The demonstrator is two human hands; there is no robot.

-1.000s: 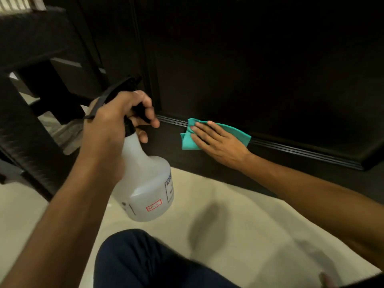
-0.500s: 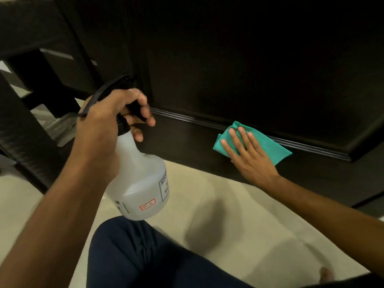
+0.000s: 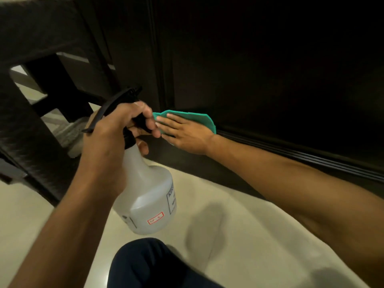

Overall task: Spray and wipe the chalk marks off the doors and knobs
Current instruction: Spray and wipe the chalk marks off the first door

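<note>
A dark wooden door [image 3: 270, 69] fills the upper right, with a raised moulding along the foot of its panel. My right hand [image 3: 187, 134] lies flat with straight fingers on a teal cloth [image 3: 195, 118], pressing it against the door at the panel's lower left corner. My left hand [image 3: 112, 134] grips the neck and trigger of a translucent white spray bottle [image 3: 149, 196] with a black head, held in the air just left of the cloth. No chalk marks or knob can be made out in the dim light.
Dark furniture [image 3: 39, 44] with open gaps stands at the left, close to the bottle. Pale floor tiles [image 3: 239, 225] lie below the door. My knee in dark blue trousers [image 3: 149, 267] is at the bottom centre.
My right hand has slid the cloth from the right back to the left along the bottom of the door panel, ending beside the bottle. My left hand keeps holding the bottle.
</note>
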